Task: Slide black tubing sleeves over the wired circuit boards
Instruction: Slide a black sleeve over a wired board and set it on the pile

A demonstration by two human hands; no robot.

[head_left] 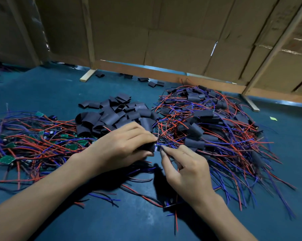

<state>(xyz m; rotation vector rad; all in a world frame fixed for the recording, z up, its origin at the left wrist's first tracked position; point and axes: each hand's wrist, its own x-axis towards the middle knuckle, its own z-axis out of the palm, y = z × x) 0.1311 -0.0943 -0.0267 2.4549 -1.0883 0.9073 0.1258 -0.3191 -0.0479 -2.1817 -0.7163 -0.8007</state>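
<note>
Blue table (42, 94): three piles; left hand (122, 145) grips sleeve (146, 147), right hand (186, 167) pinches board (158, 148).

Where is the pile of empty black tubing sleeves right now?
In the head view, the pile of empty sleeves lies mid-table on the blue table, just beyond the left hand, between the bare green boards on the left and the sleeved boards on the right.

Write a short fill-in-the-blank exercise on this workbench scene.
1. The heap of loose black tubing sleeves lies on a ____ table surface.
2. The bare green circuit boards with wires are piled to the person's ____.
3. The left hand holds a ____ sleeve.

Missing: blue; left; black
</note>
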